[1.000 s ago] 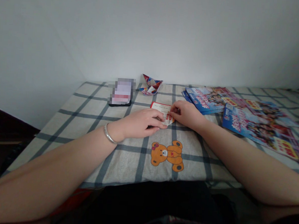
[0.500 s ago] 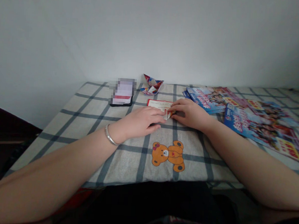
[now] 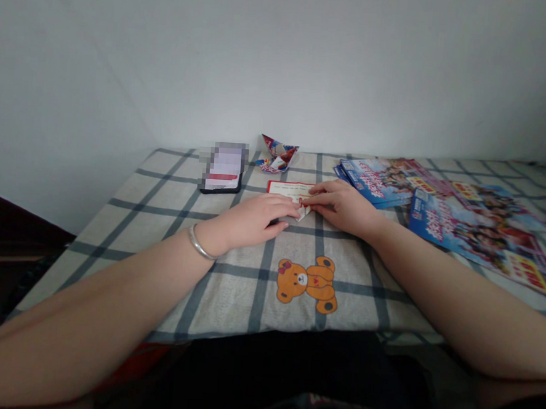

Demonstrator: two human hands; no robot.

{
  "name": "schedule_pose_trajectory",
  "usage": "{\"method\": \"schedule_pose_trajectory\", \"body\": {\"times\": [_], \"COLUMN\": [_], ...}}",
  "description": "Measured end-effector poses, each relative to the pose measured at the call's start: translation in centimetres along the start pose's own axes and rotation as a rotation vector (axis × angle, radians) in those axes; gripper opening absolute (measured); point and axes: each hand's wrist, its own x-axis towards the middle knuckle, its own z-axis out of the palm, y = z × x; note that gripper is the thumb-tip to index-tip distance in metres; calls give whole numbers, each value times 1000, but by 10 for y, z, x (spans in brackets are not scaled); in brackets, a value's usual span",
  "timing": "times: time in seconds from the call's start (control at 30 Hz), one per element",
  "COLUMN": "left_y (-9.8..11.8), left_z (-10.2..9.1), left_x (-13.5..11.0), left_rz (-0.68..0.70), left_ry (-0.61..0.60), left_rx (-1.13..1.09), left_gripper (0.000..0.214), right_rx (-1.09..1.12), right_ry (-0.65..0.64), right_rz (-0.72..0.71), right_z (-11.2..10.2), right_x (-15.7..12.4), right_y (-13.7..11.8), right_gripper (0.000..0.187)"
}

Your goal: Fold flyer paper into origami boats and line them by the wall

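Observation:
Between my hands on the table lies a small piece of folded paper [image 3: 283, 190], cream with a red edge and printed text. My left hand [image 3: 256, 219], a silver bangle on its wrist, rests on the paper's left side with its fingers stretched out and the thumb apart. At the paper's right side, the thumb and index finger of my right hand [image 3: 342, 207] come together on a folded corner. The right fingers cover part of the sheet. Behind it stands a folded paper boat [image 3: 280, 155] in colourful print.
A phone [image 3: 223, 170] with a blurred screen sits at the back left. Several printed leaflets [image 3: 474, 235] lie on the right. A checked cloth [image 3: 221, 288] with a teddy bear print [image 3: 307, 284] covers the table, which meets a white wall [image 3: 281, 63].
My right fingertips have shifted slightly left across the paper with its corner. My left hand has slid back a little to the left. The other things stay put.

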Motion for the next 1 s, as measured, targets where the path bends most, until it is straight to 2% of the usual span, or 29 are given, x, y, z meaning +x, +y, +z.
{"method": "schedule_pose_trajectory", "body": {"times": [0.23,0.57,1.0], "left_y": [4,8,15], "left_z": [-1,-4,-6], "left_x": [0,0,3], "left_rz": [19,-15,-64], "left_ry": [-28,-138,-180], "left_rx": [78,120,168], "left_gripper": [28,30,33], "right_rx": [-6,-28,-67], "right_ry": [13,17,24], "right_rz": [-13,4,-7], "right_z": [0,0,-3], "right_x": [1,1,0], "right_y": [1,-2,-7], "right_gripper": [29,30,29]}}
